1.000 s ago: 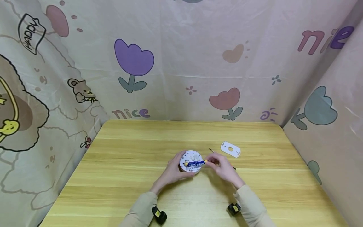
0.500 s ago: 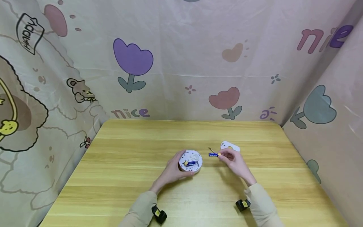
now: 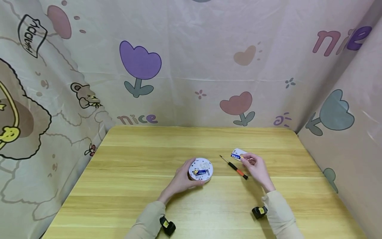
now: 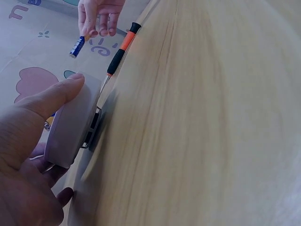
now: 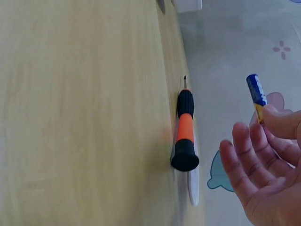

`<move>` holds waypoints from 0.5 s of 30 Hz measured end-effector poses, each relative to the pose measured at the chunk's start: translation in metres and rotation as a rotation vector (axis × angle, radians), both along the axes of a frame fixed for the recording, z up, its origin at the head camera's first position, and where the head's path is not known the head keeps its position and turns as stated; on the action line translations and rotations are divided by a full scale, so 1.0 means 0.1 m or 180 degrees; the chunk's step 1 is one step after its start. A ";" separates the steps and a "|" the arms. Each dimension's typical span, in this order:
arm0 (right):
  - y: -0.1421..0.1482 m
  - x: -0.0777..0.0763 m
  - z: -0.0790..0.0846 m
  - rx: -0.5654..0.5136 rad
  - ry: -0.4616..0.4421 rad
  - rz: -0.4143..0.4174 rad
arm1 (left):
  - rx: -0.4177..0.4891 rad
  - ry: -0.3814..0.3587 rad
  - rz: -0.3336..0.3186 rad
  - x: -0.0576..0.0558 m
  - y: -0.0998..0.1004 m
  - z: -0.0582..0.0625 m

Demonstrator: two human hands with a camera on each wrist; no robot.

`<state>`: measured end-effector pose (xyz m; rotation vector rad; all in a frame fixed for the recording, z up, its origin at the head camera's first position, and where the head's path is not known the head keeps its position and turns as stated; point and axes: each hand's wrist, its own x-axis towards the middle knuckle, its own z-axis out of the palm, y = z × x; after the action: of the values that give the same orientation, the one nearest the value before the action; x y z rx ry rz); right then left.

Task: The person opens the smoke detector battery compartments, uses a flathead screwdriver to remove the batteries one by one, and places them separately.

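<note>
My left hand (image 3: 180,177) grips a round white device (image 3: 204,164) by its rim, tilted up off the table. Its printed back faces the head camera, and a blue battery (image 3: 202,172) lies in its compartment. Between thumb and fingertips my right hand (image 3: 257,167) pinches another blue-and-yellow battery (image 3: 235,156) by its yellow end. That battery is in the air, clear of the device, over a white plate with rounded ends (image 3: 237,151). The right wrist view shows the other fingers of my right hand (image 5: 263,174) loosely spread.
A screwdriver (image 3: 235,167) with a black and orange handle lies on the wooden table (image 3: 143,172) between the device and my right hand. The white plate lies behind it, partly hidden by the hand and battery. A printed curtain (image 3: 182,66) hangs behind and at both sides.
My right hand has lifted one battery out of the device and carried it right and away, over the white plate. The screwdriver has come into full view. The left hand stays put.
</note>
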<state>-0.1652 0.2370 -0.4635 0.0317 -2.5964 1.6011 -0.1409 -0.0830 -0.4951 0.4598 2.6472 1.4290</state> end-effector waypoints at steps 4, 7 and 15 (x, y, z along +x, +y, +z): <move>0.02 -0.01 -0.03 0.0289 0.0023 -0.0154 | 0.0001 -0.0022 0.0009 0.00 0.00 0.01; 0.02 0.00 -0.06 0.0466 0.0040 -0.0160 | 0.0000 -0.0045 0.0016 0.00 0.00 0.01; 0.00 -0.01 -0.10 0.0825 0.0017 -0.0076 | -0.0009 -0.0047 0.0018 0.00 0.00 0.01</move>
<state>-0.1658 0.2372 -0.4734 0.0224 -2.7699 1.2451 -0.1413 -0.0827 -0.4941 0.4398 2.6409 1.4244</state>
